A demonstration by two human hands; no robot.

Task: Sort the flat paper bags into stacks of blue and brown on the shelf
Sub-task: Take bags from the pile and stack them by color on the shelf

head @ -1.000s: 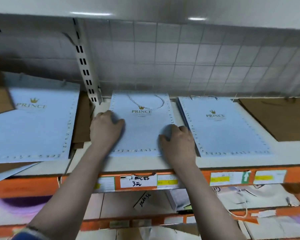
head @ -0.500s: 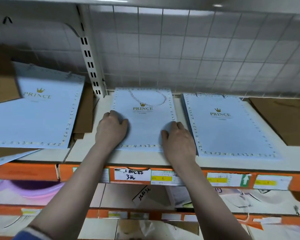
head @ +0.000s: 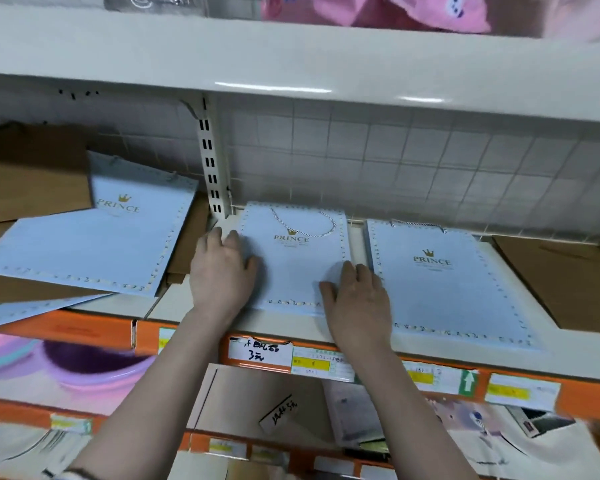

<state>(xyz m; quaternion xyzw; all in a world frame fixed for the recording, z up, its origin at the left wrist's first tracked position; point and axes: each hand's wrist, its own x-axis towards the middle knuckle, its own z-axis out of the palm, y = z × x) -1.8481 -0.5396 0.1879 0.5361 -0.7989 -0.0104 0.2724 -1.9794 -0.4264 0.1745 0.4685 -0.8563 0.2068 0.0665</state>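
Note:
A small stack of flat blue paper bags point(head: 297, 268) lies in the middle of the shelf point(head: 284, 325). My left hand point(head: 220, 273) lies flat on its left edge and my right hand point(head: 357, 301) lies flat on its lower right corner, fingers spread. A larger blue stack point(head: 444, 289) sits just to the right. Further right lies a brown bag point(head: 561, 285). On the left section, more blue bags point(head: 84, 247) lie askew over brown bags point(head: 32, 174).
A slotted upright post point(head: 211, 168) stands at the back between the shelf sections. Orange rails with price labels point(head: 260, 353) run along the shelf front. Lower shelves hold other goods; a white shelf point(head: 291, 60) hangs close overhead with pink items on it.
My hands stay on the middle blue stack, the left one reaching slightly further back along its edge. The camera has tilted upward, showing the shelf above.

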